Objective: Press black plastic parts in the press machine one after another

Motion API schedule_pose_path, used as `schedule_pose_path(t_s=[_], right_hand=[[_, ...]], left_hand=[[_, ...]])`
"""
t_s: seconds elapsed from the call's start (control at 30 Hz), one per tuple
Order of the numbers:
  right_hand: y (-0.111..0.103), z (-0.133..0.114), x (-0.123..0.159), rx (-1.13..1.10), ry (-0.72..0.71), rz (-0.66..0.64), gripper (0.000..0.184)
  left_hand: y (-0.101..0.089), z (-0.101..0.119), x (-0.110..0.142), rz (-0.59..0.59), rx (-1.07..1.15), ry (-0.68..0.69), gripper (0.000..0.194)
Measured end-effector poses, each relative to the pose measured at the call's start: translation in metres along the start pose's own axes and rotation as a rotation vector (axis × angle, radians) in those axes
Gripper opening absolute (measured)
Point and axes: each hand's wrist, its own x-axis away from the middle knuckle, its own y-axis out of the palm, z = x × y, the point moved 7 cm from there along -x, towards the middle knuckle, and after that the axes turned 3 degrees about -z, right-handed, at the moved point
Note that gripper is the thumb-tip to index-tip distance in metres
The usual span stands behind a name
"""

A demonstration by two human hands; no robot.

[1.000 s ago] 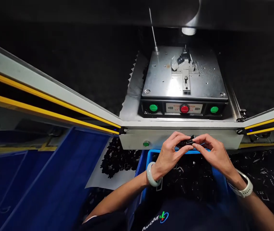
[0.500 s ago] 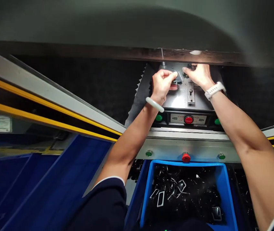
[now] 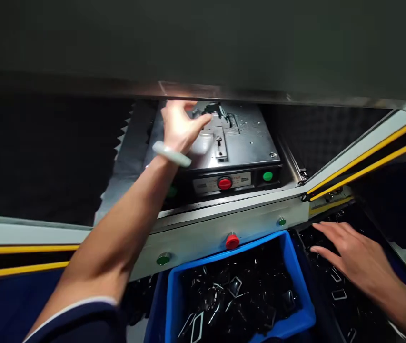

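Note:
My left hand (image 3: 181,123) reaches far in over the metal press plate (image 3: 249,140), its fingers curled at the small fixture (image 3: 214,112) at the back of the plate; motion blur hides whether it grips anything. A pale bangle sits on that wrist. My right hand (image 3: 352,255) hovers low at the right, fingers spread flat over a dark heap of small black parts (image 3: 341,290), holding nothing. Below the plate a blue bin (image 3: 297,267) holds several black and metal-framed parts.
The machine front carries a red stop button (image 3: 224,182) and a green button (image 3: 267,176). A lower grey rail bears a red knob (image 3: 232,240) and green lamps (image 3: 163,260). Yellow-striped guard rails (image 3: 367,164) run off to both sides. A dark housing overhangs the plate.
My right hand has left the fixture and dropped to the parts heap at the right. My left hand stays at the fixture. The view has swung to the right.

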Motion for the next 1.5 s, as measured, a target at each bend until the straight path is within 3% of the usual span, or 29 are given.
schedule_pose_path(t_s=[0.13,0.23,0.33,0.47,0.63,0.83,0.9,0.97,1.03,1.13,1.27,1.37,1.5], right_hand=[[0.053,-0.022,-0.034,-0.256,0.017,-0.139,0.028],[0.087,-0.022,-0.060,-0.396,0.050,-0.138,0.019],[0.109,-0.012,-0.073,-0.484,0.052,-0.160,0.012],[0.117,-0.003,-0.079,-0.564,0.013,-0.169,0.013],[0.119,-0.004,-0.076,-0.530,0.095,-0.059,0.011],[0.113,-0.018,-0.063,-0.377,0.114,0.074,0.017],[0.108,-0.033,-0.050,-0.270,0.073,0.104,0.024],[0.113,-0.054,-0.033,-0.208,0.016,0.060,0.028],[0.131,-0.076,-0.015,-0.183,-0.041,-0.068,0.029],[0.166,-0.097,0.007,-0.121,-0.071,-0.259,0.026],[0.188,-0.104,0.014,-0.097,-0.077,-0.302,0.026],[0.179,-0.100,0.011,-0.094,-0.077,-0.288,0.031],[0.151,-0.089,0.007,-0.268,-0.035,-0.256,0.032]], left_hand=[[-0.054,0.013,0.136,0.006,-0.245,0.077,0.016],[-0.084,-0.010,0.230,-0.063,-0.312,-0.025,0.020],[-0.096,-0.048,0.281,-0.247,-0.371,-0.107,0.028],[-0.107,-0.090,0.294,-0.472,-0.387,-0.173,0.040],[-0.108,-0.095,0.288,-0.549,-0.380,-0.160,0.040],[-0.104,-0.084,0.297,-0.390,-0.569,-0.185,0.039],[-0.103,-0.067,0.306,-0.274,-0.602,-0.195,0.035],[-0.095,-0.044,0.321,-0.232,-0.576,-0.196,0.022],[-0.074,-0.017,0.340,-0.353,-0.515,-0.167,0.013],[-0.039,0.015,0.375,-0.637,-0.524,-0.087,0.019],[-0.019,0.020,0.406,-0.869,-0.614,-0.054,0.024],[-0.025,0.013,0.404,-0.894,-0.410,-0.181,0.036],[-0.046,0.001,0.381,-0.707,0.120,-0.523,0.041]])
